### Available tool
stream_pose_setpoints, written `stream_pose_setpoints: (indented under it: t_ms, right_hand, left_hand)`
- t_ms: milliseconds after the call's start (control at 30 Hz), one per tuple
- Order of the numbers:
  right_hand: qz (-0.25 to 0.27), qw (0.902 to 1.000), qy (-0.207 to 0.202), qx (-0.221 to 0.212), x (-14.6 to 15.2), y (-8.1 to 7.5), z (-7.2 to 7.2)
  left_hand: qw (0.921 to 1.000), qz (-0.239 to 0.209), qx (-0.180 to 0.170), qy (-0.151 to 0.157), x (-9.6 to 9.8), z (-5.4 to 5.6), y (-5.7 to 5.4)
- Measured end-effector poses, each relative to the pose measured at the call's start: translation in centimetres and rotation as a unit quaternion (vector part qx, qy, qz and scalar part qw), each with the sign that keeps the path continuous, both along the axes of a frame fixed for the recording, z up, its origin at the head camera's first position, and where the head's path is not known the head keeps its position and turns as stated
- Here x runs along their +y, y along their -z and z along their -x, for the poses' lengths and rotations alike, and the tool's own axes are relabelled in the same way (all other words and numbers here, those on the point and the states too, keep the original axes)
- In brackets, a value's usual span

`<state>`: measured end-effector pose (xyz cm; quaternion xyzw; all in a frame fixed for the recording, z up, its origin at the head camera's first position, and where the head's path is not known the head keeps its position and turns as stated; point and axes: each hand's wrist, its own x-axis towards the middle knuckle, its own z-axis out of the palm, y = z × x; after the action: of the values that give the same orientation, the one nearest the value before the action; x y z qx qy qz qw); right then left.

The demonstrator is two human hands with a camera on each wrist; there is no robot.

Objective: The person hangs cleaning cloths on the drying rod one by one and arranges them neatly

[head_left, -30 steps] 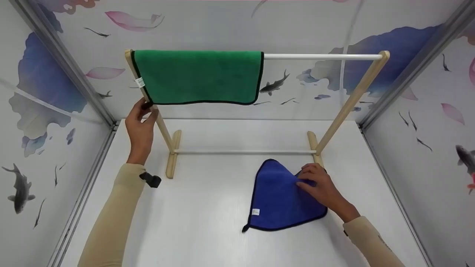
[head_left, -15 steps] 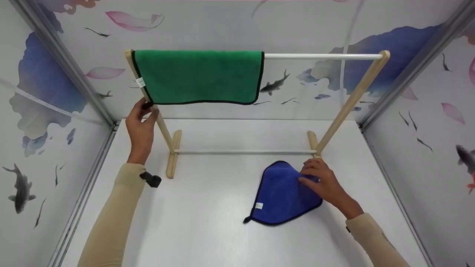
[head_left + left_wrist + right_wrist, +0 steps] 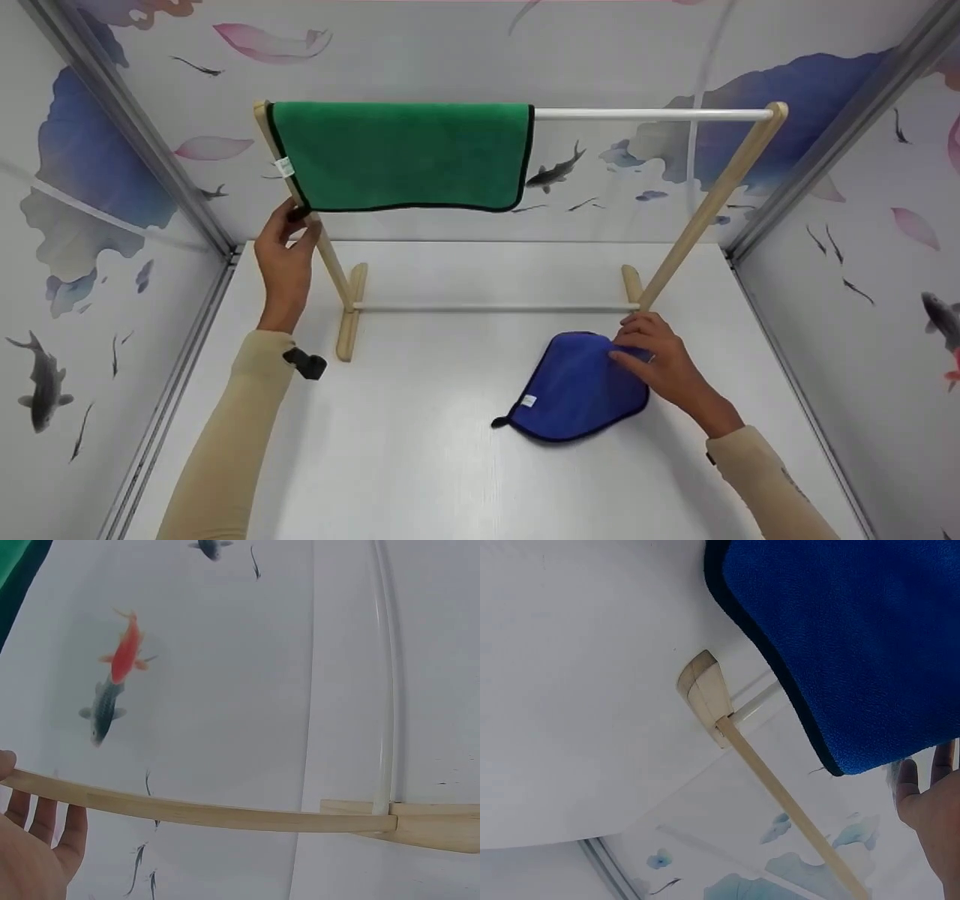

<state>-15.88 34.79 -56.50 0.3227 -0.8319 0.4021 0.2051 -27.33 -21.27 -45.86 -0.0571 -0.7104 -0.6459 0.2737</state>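
Observation:
My left hand (image 3: 285, 262) grips the rack's left wooden post (image 3: 330, 259) just under a corner of the green towel (image 3: 405, 157). The left wrist view shows the thumb on one side of that post and the fingers on the other. Folded over the top white rail (image 3: 652, 115), the green towel hangs at its left end, black-edged with a white tag. Low on the right, my right hand (image 3: 664, 364) pinches a black-edged blue towel (image 3: 577, 390) by its upper edge. This towel droops, its loop corner pointing left; it fills the upper right of the right wrist view.
The rack has a lower white rail (image 3: 495, 307), a slanted right wooden post (image 3: 712, 202) and wooden feet, such as the left foot (image 3: 349, 322). It stands on a white tabletop (image 3: 405, 435) between printed panels with metal corner strips.
My right hand has moved slightly up and to the right, drawing the blue towel up with it. The towel's lower edge has risen. My left hand and the green towel stay put.

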Motion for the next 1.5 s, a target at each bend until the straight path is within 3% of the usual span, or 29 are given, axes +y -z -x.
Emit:
stream_pose_setpoints:
  t_ms: [800,1033,1500]
  right_hand:
    - [-0.004,1.0000,-0.001,0.003,0.1,-2.1,0.9]
    - [0.000,1.0000,-0.003,0.009,0.0,-2.5,1.3]
    - [0.000,0.9998,-0.009,0.015,-0.6,-3.9,1.4]
  left_hand:
    - [0.9999,-0.005,-0.016,-0.001,0.2,-0.3,-0.2]
    - [0.9999,-0.017,-0.001,0.000,0.3,-0.2,-0.1]
    - [0.9998,-0.016,-0.010,-0.004,0.4,-0.3,-0.1]
